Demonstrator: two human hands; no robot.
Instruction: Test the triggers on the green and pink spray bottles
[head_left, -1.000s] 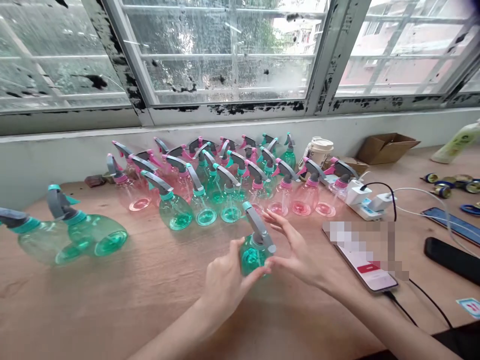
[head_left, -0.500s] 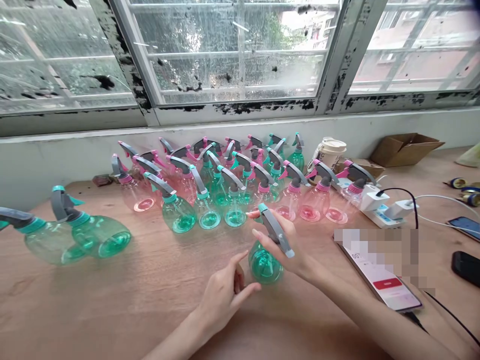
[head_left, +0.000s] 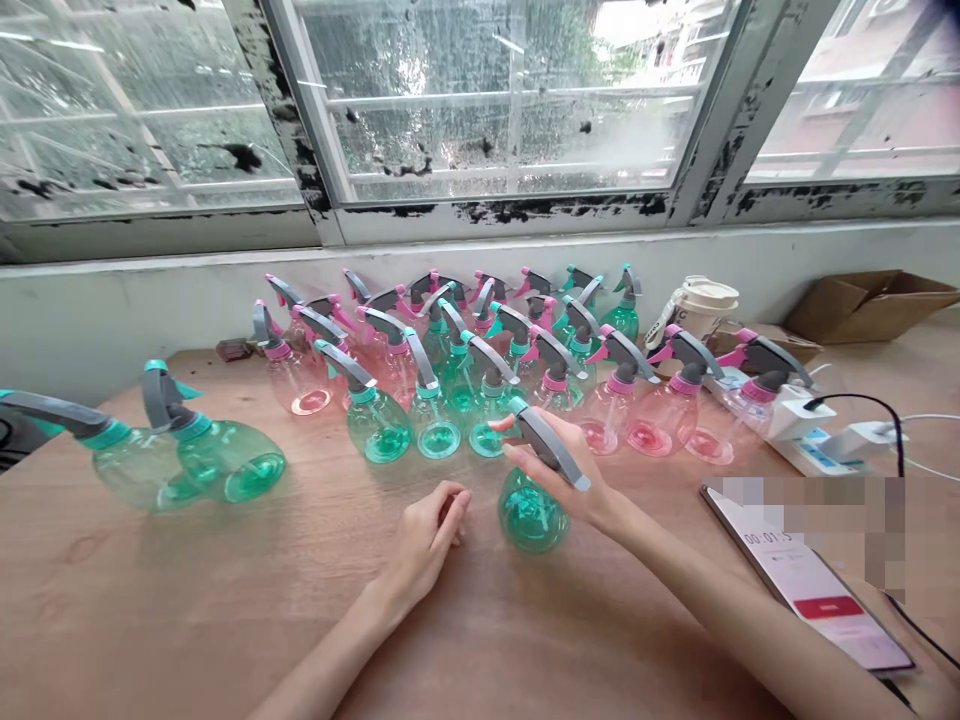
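Note:
My right hand (head_left: 570,455) is wrapped round the neck of a green spray bottle (head_left: 532,515), beneath its grey trigger head, near the middle of the table. The bottle stands roughly upright, its turquoise nozzle pointing away to the left. Left of it, my left hand (head_left: 431,525) rests by the table top with fingers curled together, apart from the bottle; nothing shows in it. Just beyond are several green spray bottles (head_left: 379,430) and, further right, pink ones (head_left: 664,420), in rows. Two more green spray bottles (head_left: 232,460) overlap at the left.
A phone with a running timer (head_left: 817,590) lies at the right. Behind it are a power strip with white chargers (head_left: 825,450) and black and white cables. A lidded paper cup (head_left: 701,305) and an open cardboard box (head_left: 870,310) stand at the back right, below the window.
My left hand has drawn back leftward from the green bottle, its fingers curling in. My right hand keeps its hold on the bottle. The view has shifted slightly left.

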